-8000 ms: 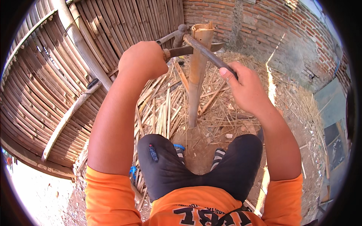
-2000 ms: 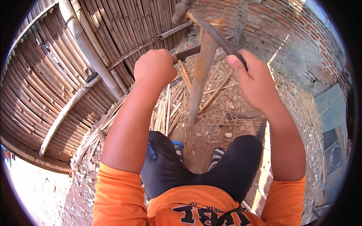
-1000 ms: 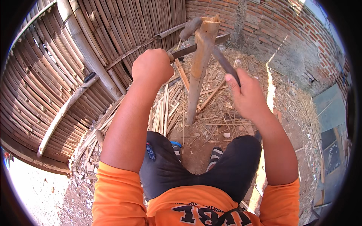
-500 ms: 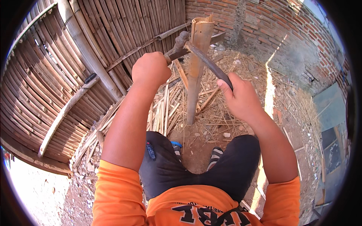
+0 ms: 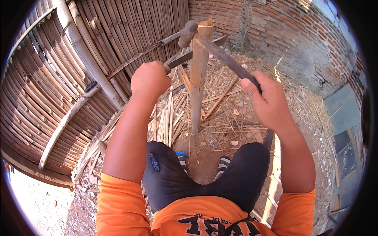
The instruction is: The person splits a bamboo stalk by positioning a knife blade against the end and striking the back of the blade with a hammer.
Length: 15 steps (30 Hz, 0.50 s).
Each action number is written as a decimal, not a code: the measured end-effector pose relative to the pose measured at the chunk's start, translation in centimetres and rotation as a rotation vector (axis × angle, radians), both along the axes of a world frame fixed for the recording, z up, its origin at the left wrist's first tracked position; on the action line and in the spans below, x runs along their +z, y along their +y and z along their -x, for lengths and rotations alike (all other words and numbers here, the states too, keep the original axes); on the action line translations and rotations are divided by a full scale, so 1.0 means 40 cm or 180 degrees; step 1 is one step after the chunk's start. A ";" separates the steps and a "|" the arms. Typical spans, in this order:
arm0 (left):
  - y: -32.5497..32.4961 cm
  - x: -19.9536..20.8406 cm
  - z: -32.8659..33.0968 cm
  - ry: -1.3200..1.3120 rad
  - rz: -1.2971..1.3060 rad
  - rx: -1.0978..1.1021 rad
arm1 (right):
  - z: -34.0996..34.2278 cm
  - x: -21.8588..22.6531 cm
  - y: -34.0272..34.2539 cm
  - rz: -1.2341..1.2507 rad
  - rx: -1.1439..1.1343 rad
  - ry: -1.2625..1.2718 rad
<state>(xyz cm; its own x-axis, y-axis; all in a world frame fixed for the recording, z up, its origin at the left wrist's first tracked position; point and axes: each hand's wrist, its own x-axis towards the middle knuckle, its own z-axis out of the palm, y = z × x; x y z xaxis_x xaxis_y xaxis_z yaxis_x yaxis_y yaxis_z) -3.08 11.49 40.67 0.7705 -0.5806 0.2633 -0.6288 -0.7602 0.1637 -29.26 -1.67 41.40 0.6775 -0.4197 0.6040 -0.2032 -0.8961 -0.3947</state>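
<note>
Hammer point(image 5: 229, 60) now higher, knife point(image 5: 182, 59) still across bamboo point(image 5: 198, 74)

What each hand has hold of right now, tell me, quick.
Left hand: closed, holding the long-bladed knife by its handle.
Right hand: closed, holding the hammer by its handle.

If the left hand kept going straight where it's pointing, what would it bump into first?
The left hand, holding the knife, points toward the slatted wall, so probably that or the pole across it; depth is unclear here.
</note>
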 end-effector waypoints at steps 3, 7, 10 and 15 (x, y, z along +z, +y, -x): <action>-0.005 0.005 0.009 0.0033 0.0062 -0.0065 | 0.037 0.083 -0.084 -0.0462 -0.0171 -0.0919; -0.012 0.007 0.014 -0.0016 0.0053 -0.0071 | 0.019 0.110 -0.168 -0.0559 -0.0681 -0.1261; -0.022 0.007 0.019 0.0028 0.0092 -0.0110 | -0.013 -0.022 -0.212 -0.0025 -0.1014 -0.0276; -0.026 0.000 0.000 -0.0148 0.0055 -0.0116 | 0.009 0.017 -0.197 -0.0048 -0.0942 0.0235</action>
